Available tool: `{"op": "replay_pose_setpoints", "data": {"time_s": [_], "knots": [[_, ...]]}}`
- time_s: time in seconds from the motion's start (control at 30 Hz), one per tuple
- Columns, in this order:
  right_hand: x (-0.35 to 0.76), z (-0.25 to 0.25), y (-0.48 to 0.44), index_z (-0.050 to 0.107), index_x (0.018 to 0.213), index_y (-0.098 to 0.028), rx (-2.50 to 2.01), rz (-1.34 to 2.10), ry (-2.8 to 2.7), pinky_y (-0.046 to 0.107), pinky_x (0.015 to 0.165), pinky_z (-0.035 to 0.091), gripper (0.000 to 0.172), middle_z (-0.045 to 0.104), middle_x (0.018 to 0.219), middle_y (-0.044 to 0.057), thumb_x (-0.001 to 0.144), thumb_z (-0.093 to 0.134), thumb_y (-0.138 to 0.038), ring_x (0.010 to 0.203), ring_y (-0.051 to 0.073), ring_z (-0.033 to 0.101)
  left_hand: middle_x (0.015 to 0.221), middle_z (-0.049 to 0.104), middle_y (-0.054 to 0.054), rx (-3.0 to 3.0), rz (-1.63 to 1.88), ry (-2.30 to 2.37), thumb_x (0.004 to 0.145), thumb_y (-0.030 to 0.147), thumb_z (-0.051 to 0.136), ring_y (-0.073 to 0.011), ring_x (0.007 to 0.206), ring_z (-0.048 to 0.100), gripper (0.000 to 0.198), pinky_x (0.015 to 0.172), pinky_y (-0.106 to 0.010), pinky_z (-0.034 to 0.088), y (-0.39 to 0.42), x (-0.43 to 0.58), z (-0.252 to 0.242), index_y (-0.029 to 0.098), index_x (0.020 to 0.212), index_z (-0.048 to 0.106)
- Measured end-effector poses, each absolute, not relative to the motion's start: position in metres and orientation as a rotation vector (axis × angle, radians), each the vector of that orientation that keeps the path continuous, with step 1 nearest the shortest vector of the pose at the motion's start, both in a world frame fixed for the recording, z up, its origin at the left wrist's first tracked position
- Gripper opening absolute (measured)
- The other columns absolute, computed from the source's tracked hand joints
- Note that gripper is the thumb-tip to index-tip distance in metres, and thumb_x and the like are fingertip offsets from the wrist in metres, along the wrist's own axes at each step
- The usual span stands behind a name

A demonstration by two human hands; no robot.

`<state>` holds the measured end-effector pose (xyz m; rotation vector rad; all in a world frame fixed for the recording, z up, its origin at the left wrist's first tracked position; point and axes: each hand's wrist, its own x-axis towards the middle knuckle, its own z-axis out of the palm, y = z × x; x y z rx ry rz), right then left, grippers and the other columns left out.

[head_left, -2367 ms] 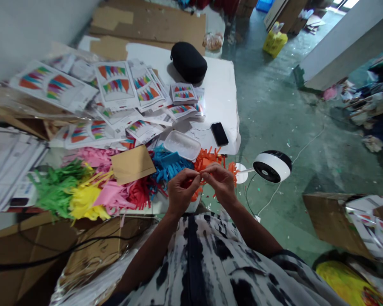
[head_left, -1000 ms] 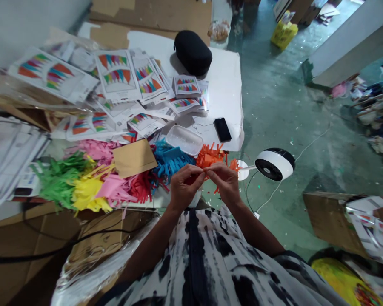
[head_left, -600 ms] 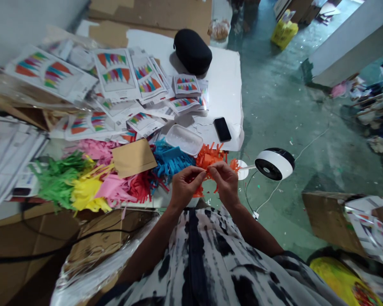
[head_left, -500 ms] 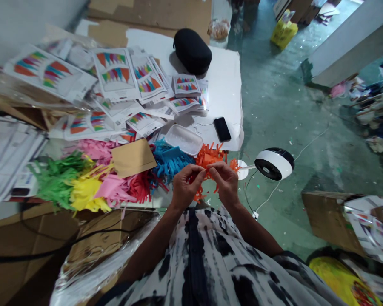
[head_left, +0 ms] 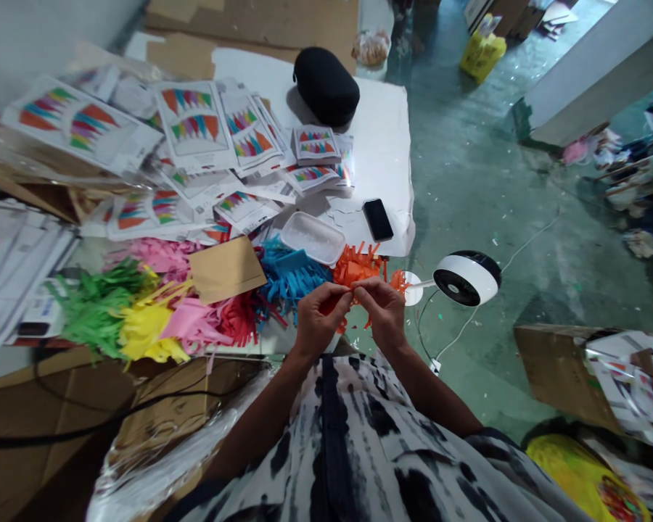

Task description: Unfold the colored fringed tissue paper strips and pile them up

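Observation:
At the table's near right corner, my left hand (head_left: 322, 312) and my right hand (head_left: 382, 308) meet fingertip to fingertip. Both are closed in a pinch on an orange paper tassel, of which a bit shows between the fingers and inside the left palm. Just beyond them lies a pile of orange fringed paper (head_left: 358, 264). Blue fringed paper (head_left: 291, 270) is left of that, beside a shallow white plastic tray (head_left: 313, 239). Farther left are red (head_left: 241, 320), pink (head_left: 190, 319), yellow (head_left: 149, 326) and green (head_left: 95, 308) fringed bundles, with a brown card (head_left: 227, 270) on top.
Printed packets (head_left: 193, 127) cover the table's left and back. A black case (head_left: 326, 85) and a phone (head_left: 378, 220) lie on the white sheet (head_left: 384, 145). A white fan (head_left: 466, 278) stands at the right, its cord on the floor. Cardboard boxes (head_left: 566, 370) flank me.
The orange strips that hung below my fingers show less now. My hands stay pinched together in nearly the same place, and the view has shifted very slightly.

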<state>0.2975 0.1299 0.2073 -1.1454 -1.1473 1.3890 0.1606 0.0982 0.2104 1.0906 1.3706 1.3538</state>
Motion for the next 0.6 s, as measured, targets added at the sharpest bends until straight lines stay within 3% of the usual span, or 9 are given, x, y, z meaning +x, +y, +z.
{"op": "replay_pose_setpoints", "data": {"time_s": [0.37, 0.6], "knots": [[0.305, 0.206, 0.133, 0.078, 0.097, -0.027, -1.112, 1.452, -1.273, 0.034, 0.090, 0.057, 0.019, 0.075, 0.099, 0.002, 0.090, 0.077, -0.045, 0.093, 0.019, 0.071, 0.081, 0.075, -0.002, 1.007, 1.366, 1.408, 0.089, 0.044, 0.076, -0.0139, 0.070, 0.067, 0.026, 0.067, -0.025, 0.055, 0.098, 0.160, 0.207, 0.018, 0.089, 0.077], [0.313, 0.212, 0.137, 0.071, 0.086, -0.023, -1.194, 1.256, -1.443, 0.030, 0.078, 0.052, 0.022, 0.068, 0.084, 0.001, 0.095, 0.072, -0.044, 0.081, 0.016, 0.063, 0.085, 0.076, -0.003, 1.101, 1.262, 1.397, 0.091, 0.043, 0.074, -0.0159, 0.074, 0.069, 0.025, 0.069, -0.026, 0.056, 0.091, 0.152, 0.198, 0.019, 0.093, 0.077]]}}
